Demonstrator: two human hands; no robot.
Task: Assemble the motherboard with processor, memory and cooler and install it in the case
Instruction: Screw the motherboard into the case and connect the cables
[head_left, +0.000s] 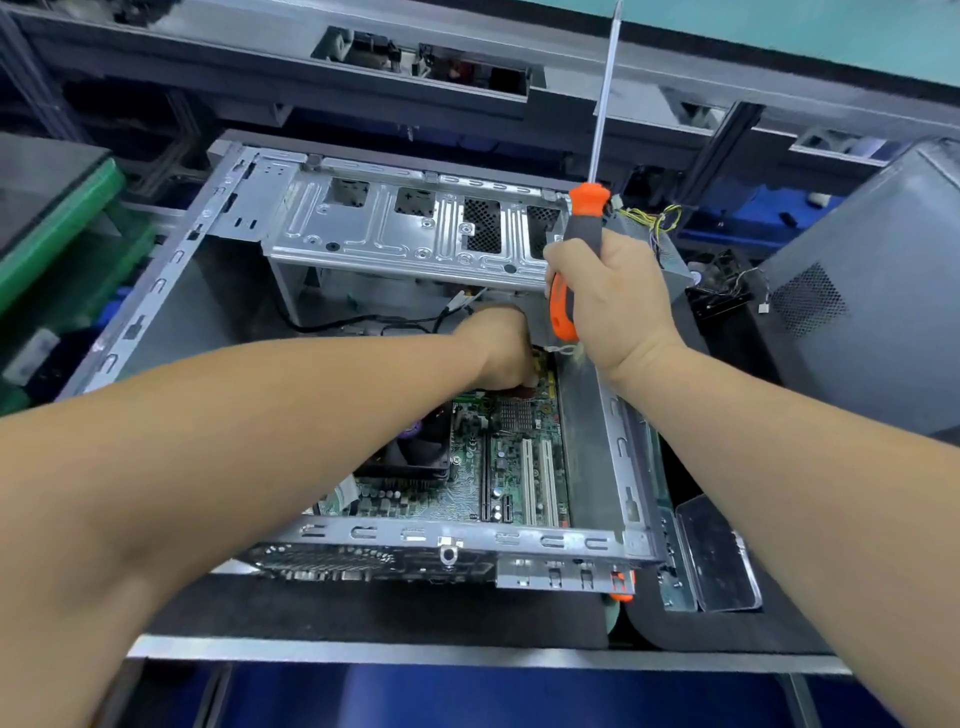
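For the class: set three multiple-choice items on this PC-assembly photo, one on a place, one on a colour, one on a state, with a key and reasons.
1. Where is the motherboard?
A. inside the case
B. on the side panel
C. in the green bin

2. What colours is the screwdriver handle?
A. blue and white
B. orange and grey
C. all black

3. How is the screwdriver pointing?
A. tip up
B. tip down on a screw
C. lying flat

Key: 1 A, the board lies within the metal frame; 2 B, the handle shows orange and grey; 3 A, the right hand holds it shaft upward, while the left hand reaches the board.

Right hand (613, 301) fisted, left hand (498, 348) curled.
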